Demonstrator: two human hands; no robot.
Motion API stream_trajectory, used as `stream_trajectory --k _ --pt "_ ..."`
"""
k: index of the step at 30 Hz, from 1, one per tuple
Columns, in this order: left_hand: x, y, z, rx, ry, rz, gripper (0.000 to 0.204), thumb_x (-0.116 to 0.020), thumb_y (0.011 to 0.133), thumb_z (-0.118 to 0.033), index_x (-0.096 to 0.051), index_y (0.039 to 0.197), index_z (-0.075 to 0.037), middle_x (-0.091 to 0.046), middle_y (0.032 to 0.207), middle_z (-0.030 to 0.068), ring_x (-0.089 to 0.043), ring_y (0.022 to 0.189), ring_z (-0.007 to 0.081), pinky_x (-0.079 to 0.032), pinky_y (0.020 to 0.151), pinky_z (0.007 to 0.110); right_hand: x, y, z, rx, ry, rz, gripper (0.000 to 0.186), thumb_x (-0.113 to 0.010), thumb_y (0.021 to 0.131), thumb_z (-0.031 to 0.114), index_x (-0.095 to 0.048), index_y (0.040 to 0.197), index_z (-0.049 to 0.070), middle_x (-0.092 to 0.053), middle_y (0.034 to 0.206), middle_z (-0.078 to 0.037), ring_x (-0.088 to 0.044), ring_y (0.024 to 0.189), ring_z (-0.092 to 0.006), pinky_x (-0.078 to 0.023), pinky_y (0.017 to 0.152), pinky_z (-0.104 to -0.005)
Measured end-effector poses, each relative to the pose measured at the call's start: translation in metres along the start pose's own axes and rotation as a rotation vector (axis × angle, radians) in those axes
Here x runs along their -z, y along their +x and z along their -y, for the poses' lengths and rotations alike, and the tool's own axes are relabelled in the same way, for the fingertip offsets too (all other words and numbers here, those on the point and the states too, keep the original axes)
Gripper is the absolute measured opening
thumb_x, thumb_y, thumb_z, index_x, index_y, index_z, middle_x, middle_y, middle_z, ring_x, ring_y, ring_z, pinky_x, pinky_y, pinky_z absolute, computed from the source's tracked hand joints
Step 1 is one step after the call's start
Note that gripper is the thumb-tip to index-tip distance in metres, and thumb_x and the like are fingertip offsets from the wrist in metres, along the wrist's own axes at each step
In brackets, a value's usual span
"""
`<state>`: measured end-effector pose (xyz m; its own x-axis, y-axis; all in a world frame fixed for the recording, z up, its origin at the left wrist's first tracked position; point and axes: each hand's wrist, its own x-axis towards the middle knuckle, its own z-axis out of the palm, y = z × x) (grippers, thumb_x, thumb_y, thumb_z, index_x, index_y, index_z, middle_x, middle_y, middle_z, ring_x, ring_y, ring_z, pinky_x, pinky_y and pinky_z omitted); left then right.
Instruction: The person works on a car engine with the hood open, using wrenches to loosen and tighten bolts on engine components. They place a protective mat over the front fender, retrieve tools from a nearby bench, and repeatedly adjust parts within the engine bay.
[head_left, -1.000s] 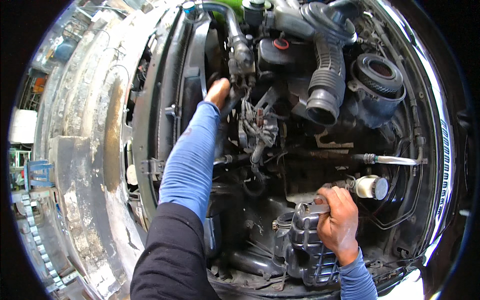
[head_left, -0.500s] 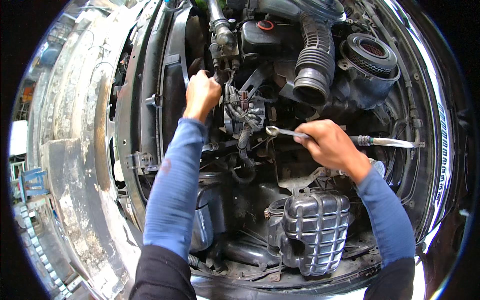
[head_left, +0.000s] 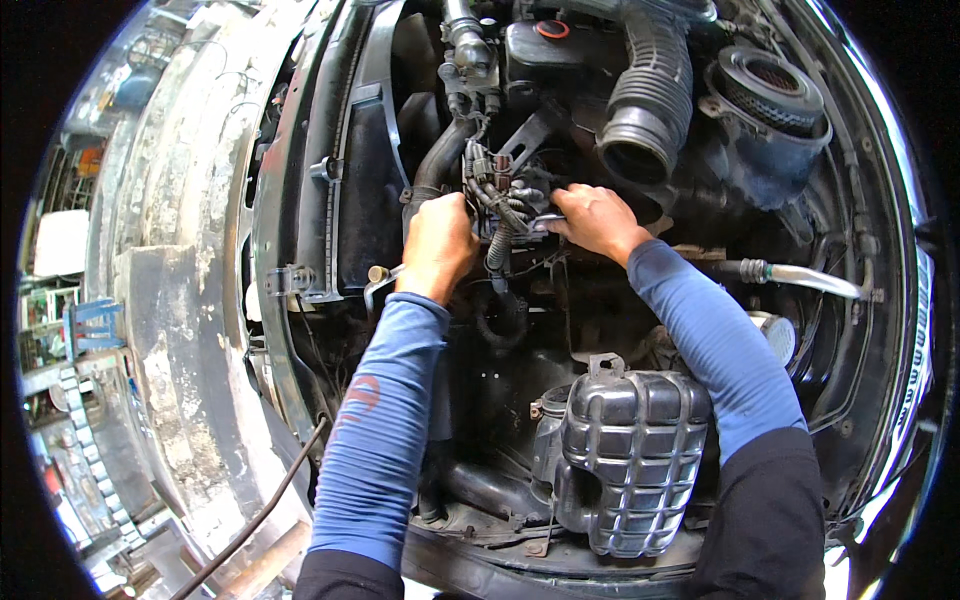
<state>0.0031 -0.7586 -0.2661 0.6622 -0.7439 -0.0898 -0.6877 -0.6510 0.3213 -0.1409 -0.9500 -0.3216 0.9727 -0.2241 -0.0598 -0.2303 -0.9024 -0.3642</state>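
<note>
My right hand [head_left: 600,220] has come to the right side of a wiring-and-connector cluster [head_left: 505,195] in the engine bay. Its fingers are closed on a wrench [head_left: 548,219], of which only a short shiny piece shows. My left hand [head_left: 440,245] is closed at the left side of the same cluster, below a black curved hose [head_left: 445,155]. Beside its wrist a bent metal piece with a brass-coloured round end [head_left: 378,273] sticks out; whether the hand holds it is unclear. The left fingertips are hidden behind the hand.
A ribbed black intake hose [head_left: 655,95] with an open end and a round air filter [head_left: 770,90] lie at the far right. Near me sits a ribbed black box [head_left: 635,460]. The radiator [head_left: 335,190] runs along the left, beside a worn concrete ledge [head_left: 170,330].
My right hand has moved left and farther away with the wrench, up to the connector cluster. My left hand has come nearer and slightly right. The view has shifted a little.
</note>
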Motion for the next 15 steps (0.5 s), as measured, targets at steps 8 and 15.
stream_trajectory --k 8,15 --pt "-0.005 -0.001 0.005 -0.025 0.11 0.056 0.017 -0.061 0.092 -0.013 -0.068 0.099 0.001 -0.07 0.098 0.0265 -0.068 0.096 0.0443 -0.054 0.085 0.053 -0.014 0.001 0.005 -0.009 -0.007 -0.046 0.032 -0.069 0.091 0.037 -0.07 0.098 0.005 -0.072 0.102 -0.017 -0.071 0.096 -0.0371 -0.057 0.084 -0.047" --pt "0.0 0.003 -0.003 -0.177 0.401 0.046 0.014 -0.064 0.087 -0.01 -0.075 0.091 -0.003 -0.074 0.094 0.0188 -0.074 0.09 0.0344 -0.059 0.077 0.044 -0.009 0.003 0.003 0.007 -0.052 -0.069 0.036 -0.067 0.093 0.039 -0.071 0.095 0.003 -0.072 0.096 -0.02 -0.071 0.094 -0.0384 -0.057 0.081 -0.0482"
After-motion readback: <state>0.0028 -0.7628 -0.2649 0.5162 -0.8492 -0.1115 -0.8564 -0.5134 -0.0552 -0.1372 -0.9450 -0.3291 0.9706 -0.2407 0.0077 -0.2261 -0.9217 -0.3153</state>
